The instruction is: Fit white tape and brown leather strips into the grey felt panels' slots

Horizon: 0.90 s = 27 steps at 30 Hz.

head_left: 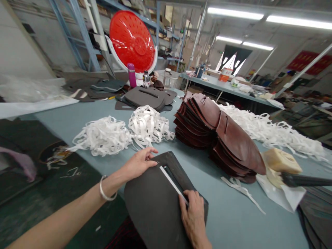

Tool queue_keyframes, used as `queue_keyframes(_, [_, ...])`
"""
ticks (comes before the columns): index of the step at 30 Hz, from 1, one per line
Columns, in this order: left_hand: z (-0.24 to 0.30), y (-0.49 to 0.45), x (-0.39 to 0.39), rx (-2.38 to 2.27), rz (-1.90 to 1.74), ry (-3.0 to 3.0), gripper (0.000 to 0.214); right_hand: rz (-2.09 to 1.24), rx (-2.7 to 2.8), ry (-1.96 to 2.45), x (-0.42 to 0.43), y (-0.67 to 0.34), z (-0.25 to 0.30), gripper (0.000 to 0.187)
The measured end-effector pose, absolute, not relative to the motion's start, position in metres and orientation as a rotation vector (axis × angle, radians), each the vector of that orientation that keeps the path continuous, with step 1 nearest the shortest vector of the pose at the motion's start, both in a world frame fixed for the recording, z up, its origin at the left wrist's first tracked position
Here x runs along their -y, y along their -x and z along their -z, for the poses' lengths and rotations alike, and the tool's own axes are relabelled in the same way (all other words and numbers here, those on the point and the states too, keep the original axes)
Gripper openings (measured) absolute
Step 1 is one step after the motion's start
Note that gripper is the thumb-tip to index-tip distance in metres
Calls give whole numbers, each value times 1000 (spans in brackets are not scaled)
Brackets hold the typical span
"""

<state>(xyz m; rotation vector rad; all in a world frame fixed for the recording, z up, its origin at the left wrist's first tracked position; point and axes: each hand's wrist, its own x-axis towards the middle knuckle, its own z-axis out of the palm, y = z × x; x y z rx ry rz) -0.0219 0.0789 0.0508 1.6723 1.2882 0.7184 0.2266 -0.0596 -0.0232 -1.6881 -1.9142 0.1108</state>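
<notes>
The left hand (138, 163) lies open, not clenched, with its fingers on the top edge of a dark slotted panel (153, 204), and the right hand (193, 218) rests on the same panel beside a white strip (172, 183) in the slot; I cannot tell if it pinches this strip. The panel lies at the lower middle of the frame on a blue-grey table (220, 214), below tangled white strips (103, 136) at centre left and a stack of brown leather pieces (197, 121) at centre right.
</notes>
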Motion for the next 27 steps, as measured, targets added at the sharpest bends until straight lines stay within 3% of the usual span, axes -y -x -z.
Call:
queue_keyframes(8, [-1, 15, -60, -1355, -802, -2221, 27, -24, 1926, 1763, 63, -226, 27, 30])
queue_keyframes(14, [19, 5, -33, -1381, -867, -2250, 14, 26, 1966, 1780, 24, -189, 24, 23])
queue_keyframes(17, [19, 6, -35, -1379, -870, -2279, 17, 22, 1997, 1744, -2, -165, 23, 23])
queue_keyframes(23, [17, 4, -35, -1254, -681, -2552, 47, 151, 2101, 1738, -19, -137, 24, 26])
queue_keyframes(27, [15, 2, -33, -1181, -600, -2613, 43, 289, 2216, 1779, -3, -138, 22, 29])
